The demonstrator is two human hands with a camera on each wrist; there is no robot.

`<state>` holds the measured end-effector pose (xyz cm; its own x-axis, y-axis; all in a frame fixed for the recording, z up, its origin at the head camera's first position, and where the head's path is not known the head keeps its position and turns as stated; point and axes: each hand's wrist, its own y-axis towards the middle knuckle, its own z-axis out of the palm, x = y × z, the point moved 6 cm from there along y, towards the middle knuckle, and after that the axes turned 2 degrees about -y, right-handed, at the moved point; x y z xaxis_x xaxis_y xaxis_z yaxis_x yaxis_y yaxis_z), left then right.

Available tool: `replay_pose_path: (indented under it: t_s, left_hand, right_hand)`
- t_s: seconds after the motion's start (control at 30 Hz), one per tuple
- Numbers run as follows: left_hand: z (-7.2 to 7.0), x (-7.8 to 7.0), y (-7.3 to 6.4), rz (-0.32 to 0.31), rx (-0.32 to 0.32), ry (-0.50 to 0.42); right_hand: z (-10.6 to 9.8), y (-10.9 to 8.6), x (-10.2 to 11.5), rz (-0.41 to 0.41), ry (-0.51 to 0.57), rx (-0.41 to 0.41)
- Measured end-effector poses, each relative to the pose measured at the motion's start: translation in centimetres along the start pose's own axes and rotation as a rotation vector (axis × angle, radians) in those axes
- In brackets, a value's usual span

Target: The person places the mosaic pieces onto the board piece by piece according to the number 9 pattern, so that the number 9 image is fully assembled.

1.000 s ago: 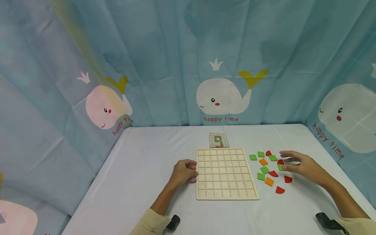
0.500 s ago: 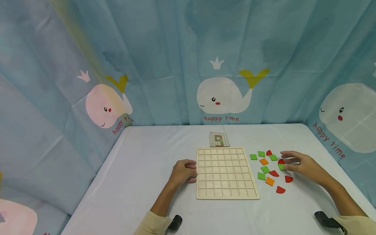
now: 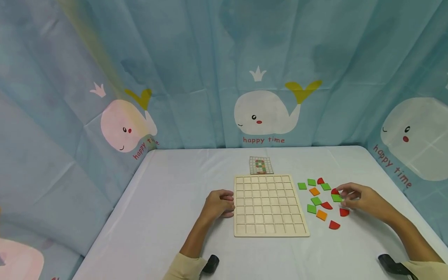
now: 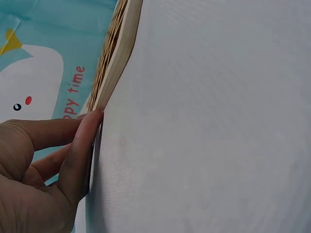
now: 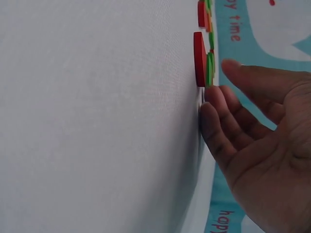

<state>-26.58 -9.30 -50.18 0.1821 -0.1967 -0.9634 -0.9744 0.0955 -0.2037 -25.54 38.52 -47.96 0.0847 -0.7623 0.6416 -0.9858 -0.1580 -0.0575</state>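
Observation:
A pale wooden grid board (image 3: 271,206) lies flat on the white table. My left hand (image 3: 217,203) holds the board's left edge; in the left wrist view the thumb and forefinger (image 4: 58,133) meet right at that edge. To the right of the board, my right hand (image 3: 364,200) hovers low, fingers bent loosely and thumb apart. Its forefinger tip is at a red quarter-round tile (image 3: 334,191), its thumb beside a green square tile (image 3: 336,198). In the right wrist view a red tile (image 5: 199,59) stands just past the fingertips (image 5: 209,114), and nothing is held.
Between board and right hand lie several more green tiles (image 3: 311,209), orange tiles (image 3: 321,215) and red tiles (image 3: 334,225). A small pattern card (image 3: 261,165) sits behind the board's far edge. Blue whale-print cloth (image 3: 196,77) hangs around the table.
My right hand's fingers have drawn in closer to the red and green tiles, and its thumb has slid off the green tile to the right. The left hand stays at the board.

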Motion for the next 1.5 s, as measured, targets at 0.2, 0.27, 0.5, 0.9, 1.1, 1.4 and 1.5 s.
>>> replay_pose_path:
  t_s: [0.2, 0.27, 0.5, 0.9, 1.1, 1.4, 1.5]
  left_hand:
    - [-0.1, 0.1, 0.1, 0.004, -0.004, -0.005]
    - [-0.1, 0.1, 0.0, 0.002, -0.003, -0.006]
    - [-0.1, 0.1, -0.2, -0.001, 0.002, -0.02]
    - [-0.3, 0.5, 0.0, 0.002, 0.001, -0.035]
    - [-0.2, 0.7, 0.1, 0.004, 0.009, -0.044]
    - [-0.2, 0.6, 0.1, 0.006, 0.019, -0.053]
    - [-0.3, 0.6, 0.1, 0.004, 0.02, -0.056]
  right_hand:
    - [-0.1, -0.6, -0.1, 0.036, 0.008, 0.035]
    - [0.0, -0.8, -0.2, 0.043, 0.024, 0.049]
    - [0.2, -1.8, -0.3, 0.069, 0.086, 0.104]
    - [0.6, -2.8, -0.4, 0.104, 0.181, 0.156]
    - [1.0, -3.1, 0.1, 0.056, 0.145, 0.162]
    - [1.5, -2.9, 0.3, 0.032, 0.033, 0.14]
    - [1.7, -2.7, 0.2, 0.054, -0.012, 0.144]
